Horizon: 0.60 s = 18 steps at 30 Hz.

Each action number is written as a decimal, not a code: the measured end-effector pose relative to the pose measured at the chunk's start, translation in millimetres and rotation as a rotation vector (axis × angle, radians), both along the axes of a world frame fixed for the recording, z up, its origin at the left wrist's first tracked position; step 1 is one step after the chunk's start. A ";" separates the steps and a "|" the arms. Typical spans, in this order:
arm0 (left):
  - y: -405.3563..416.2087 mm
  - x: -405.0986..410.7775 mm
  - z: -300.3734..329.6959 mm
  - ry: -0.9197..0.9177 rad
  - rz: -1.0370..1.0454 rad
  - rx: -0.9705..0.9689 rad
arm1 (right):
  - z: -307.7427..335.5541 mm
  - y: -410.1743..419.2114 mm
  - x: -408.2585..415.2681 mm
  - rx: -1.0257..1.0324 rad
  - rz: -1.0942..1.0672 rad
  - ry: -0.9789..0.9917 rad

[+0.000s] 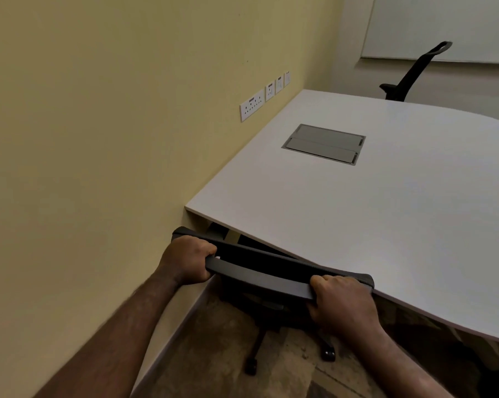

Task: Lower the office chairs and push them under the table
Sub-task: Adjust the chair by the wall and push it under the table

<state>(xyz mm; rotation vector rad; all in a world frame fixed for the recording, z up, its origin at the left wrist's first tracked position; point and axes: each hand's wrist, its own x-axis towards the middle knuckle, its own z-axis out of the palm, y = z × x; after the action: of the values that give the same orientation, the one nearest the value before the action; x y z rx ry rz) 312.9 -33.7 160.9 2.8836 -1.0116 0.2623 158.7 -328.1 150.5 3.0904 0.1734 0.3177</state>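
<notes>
Head view — hands grip chair back.

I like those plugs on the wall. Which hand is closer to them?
Left. The left hand grips the chair's top bar at the wall end, below the sockets. The right hand grips the other end, farther away.

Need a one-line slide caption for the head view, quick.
Both hands, left and right, grip a chair's top rail at the table edge.
</notes>
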 end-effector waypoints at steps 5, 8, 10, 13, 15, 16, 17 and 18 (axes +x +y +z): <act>6.6 38.2 0.9 0.011 -0.063 0.006 | 0.7 19.1 21.4 0.017 -0.092 0.053; 10.3 57.8 2.2 0.033 -0.073 0.037 | 4.0 30.1 34.4 0.020 -0.150 0.080; 13.1 72.5 2.3 0.023 -0.078 0.028 | 5.2 35.8 43.6 0.016 -0.171 0.089; 14.5 91.2 2.0 0.007 -0.103 0.013 | 5.0 41.3 57.4 0.010 -0.189 0.089; 12.4 98.7 1.5 -0.001 -0.133 0.007 | 4.5 40.4 63.7 0.007 -0.210 0.092; 10.8 101.4 0.6 -0.008 -0.141 0.002 | 4.5 38.5 66.6 0.002 -0.223 0.093; 8.9 103.3 -0.2 -0.016 -0.145 -0.002 | 4.7 35.7 68.9 -0.005 -0.238 0.096; 6.8 104.4 -0.7 -0.022 -0.148 -0.005 | 5.0 32.7 70.8 -0.008 -0.252 0.102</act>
<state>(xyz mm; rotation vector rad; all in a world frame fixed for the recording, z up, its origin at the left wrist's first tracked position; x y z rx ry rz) 417.4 -26.8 160.2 2.7890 -1.2182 0.2870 229.4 -295.4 155.5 3.0728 -0.2105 0.1505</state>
